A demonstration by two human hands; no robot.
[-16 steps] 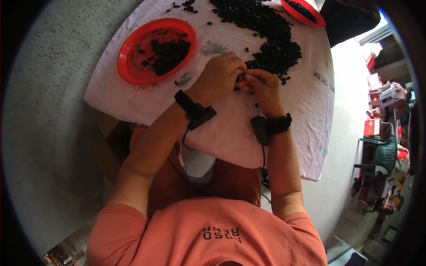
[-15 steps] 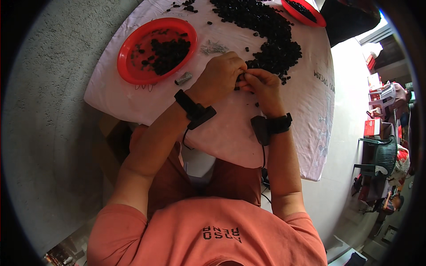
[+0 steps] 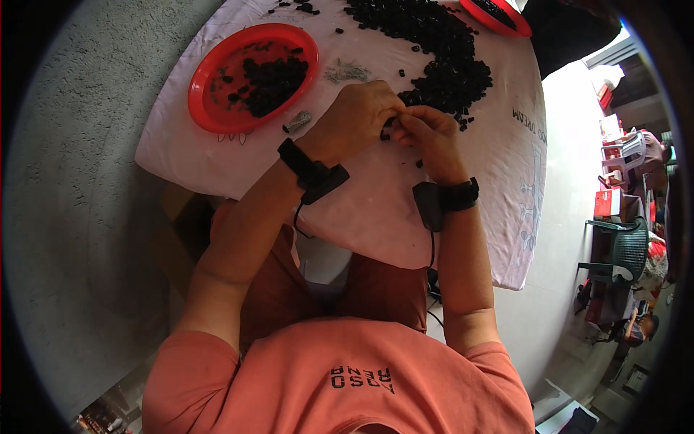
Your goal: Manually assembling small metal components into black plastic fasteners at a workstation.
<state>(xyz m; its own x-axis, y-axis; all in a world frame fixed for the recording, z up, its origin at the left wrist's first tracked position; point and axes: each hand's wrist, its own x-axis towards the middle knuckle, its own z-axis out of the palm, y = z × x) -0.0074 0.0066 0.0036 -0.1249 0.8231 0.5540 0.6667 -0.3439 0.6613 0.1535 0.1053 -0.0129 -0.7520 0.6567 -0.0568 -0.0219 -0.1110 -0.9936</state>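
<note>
A small hand-assembly workplace, not a factory line.

A cloth-covered table [image 3: 376, 210] carried a heap of small black parts [image 3: 434, 43] and red plastic plates [image 3: 217, 101], on bare concrete floor [image 3: 79, 181], with stacked plastic chairs [image 3: 625, 249] nearby.

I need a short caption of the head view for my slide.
Both hands, left hand and right hand, pinch a small black piece over a white cloth, beside a red plate.

Green plastic chair [image 3: 627, 249], grey floor [image 3: 79, 181]
</note>
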